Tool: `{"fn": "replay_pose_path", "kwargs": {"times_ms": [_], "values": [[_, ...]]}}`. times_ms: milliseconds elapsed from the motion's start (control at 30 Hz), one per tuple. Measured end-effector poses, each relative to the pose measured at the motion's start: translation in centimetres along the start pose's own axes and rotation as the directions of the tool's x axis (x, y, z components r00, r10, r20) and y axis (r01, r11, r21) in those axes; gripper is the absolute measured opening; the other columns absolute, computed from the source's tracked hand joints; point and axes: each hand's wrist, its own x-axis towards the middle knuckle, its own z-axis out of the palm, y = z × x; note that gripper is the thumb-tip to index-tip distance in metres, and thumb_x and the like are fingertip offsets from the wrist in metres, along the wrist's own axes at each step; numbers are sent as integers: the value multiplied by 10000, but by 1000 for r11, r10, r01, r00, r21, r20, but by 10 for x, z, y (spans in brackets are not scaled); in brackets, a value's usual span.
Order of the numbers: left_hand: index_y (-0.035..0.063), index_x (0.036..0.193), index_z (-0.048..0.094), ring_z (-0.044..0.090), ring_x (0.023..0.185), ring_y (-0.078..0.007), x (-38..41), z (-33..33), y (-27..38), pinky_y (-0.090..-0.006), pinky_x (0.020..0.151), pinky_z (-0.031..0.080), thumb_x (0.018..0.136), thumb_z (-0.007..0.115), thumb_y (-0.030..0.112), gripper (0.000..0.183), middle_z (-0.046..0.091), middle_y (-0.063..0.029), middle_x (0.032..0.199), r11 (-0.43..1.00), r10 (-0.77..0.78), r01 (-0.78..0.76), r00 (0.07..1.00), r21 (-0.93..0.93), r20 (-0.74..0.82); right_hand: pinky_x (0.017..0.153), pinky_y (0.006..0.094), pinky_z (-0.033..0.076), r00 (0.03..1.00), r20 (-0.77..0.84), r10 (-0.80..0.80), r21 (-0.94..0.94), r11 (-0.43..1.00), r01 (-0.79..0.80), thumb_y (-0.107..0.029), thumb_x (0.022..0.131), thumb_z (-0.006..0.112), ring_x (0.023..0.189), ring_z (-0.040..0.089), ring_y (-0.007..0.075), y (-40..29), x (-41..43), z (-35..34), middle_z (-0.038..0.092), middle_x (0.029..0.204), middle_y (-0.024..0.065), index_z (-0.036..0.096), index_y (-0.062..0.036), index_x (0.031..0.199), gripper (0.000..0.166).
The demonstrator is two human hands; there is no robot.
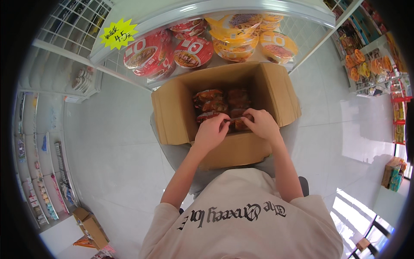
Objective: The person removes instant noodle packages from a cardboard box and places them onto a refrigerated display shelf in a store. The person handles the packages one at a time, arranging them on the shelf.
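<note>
An opened cardboard box [226, 150] rests against my lap, its flaps folded outward. Inside it, red-brown plastic food packets [208, 95] stand in two rows, the right row in deeper shadow. My left hand [212, 132] reaches over the near wall, thumb and forefinger pinched together. Facing it, my right hand [262, 124] pinches from the other side. Between the fingertips runs the thin top edge of a packet [242, 125] in the near part of the right row. My fingers partly cover this packet, and its lower part is hidden.
Beyond the box stands a white shelf rack [213, 11] with red noodle bowls [194, 51] and yellow noodle bowls [236, 39]. A yellow price tag [118, 33] hangs on its edge. Shelving [42, 155] lines the left; a display rack [372, 69] stands right. Grey tiled floor [113, 129] surrounds me.
</note>
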Motion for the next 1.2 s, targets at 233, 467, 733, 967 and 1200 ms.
{"fn": "replay_pose_path", "kwargs": {"times_ms": [233, 467, 733, 967, 1200], "values": [[61, 1126, 625, 647, 1020, -342, 37, -11, -12, -455, 852, 526, 898, 648, 274, 313, 649, -172, 1156, 888, -6, -119, 963, 444, 270, 691, 433, 544, 996, -86, 4, -22, 1000, -6, -224, 894, 648, 748, 687, 311, 8, -3, 1, 711, 765, 107, 660, -48, 952, 185], [22, 1277, 518, 535, 1213, -407, 125, 4, -91, -481, 986, 482, 820, 709, 281, 559, 569, -223, 1273, 693, -226, -29, 940, 720, 256, 695, 435, 547, 994, -105, -12, -47, 999, 7, -233, 889, 653, 750, 684, 310, 12, -9, 6, 709, 766, 101, 669, -56, 963, 192], [11, 1301, 478, 590, 1147, -382, 133, 42, -162, -505, 999, 478, 802, 695, 189, 572, 568, -189, 1267, 661, -151, 10, 981, 750, 120, 683, 437, 545, 993, -117, -2, -27, 1000, -1, -235, 883, 656, 747, 684, 312, 6, -16, 8, 702, 760, 102, 662, -65, 948, 182], [43, 1248, 523, 603, 1118, -373, 125, 44, -159, -517, 852, 556, 813, 653, 121, 461, 589, -182, 1228, 676, -131, 71, 991, 733, 24, 689, 447, 537, 996, -93, 12, -23, 1000, -14, -209, 898, 641, 749, 682, 326, 4, -17, 4, 713, 776, 105, 661, -67, 966, 159], [88, 912, 736, 689, 962, -319, 123, 50, -174, -466, 780, 582, 820, 635, 89, 137, 733, -114, 926, 529, 39, -50, 999, 847, 34, 690, 442, 546, 996, -85, -33, -27, 999, 31, -216, 889, 649, 770, 688, 314, 0, -25, 10, 711, 799, 107, 655, -62, 983, 181]]}}
